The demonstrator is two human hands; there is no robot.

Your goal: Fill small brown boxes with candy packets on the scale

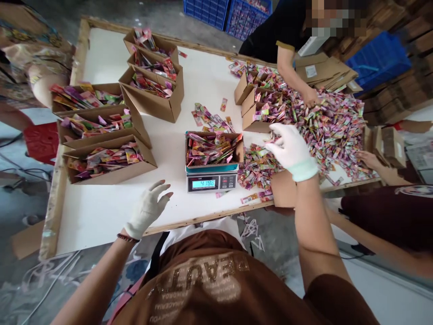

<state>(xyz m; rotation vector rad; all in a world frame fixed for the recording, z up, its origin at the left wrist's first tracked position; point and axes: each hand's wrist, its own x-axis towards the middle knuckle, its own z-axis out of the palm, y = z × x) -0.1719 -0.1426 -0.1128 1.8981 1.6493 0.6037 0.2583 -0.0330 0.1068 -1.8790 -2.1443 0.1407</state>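
My left hand (148, 206), in a white glove, hovers above the white table (101, 212) with its fingers spread and nothing in it, left of a digital scale (212, 181). A cardboard box (213, 150) full of colourful sachets stands on the scale. My right hand (290, 148), also gloved, reaches into the big heap of sachets (324, 126) right of the scale, its fingers curled around a few of them.
Several filled cardboard boxes (104, 158) stand at the left and back of the table. More small boxes (253, 108) sit near the heap. A person in black reaches into the heap from the far side; another person's hand (368, 159) rests at the right edge. Blue crates (226, 13) stand beyond.
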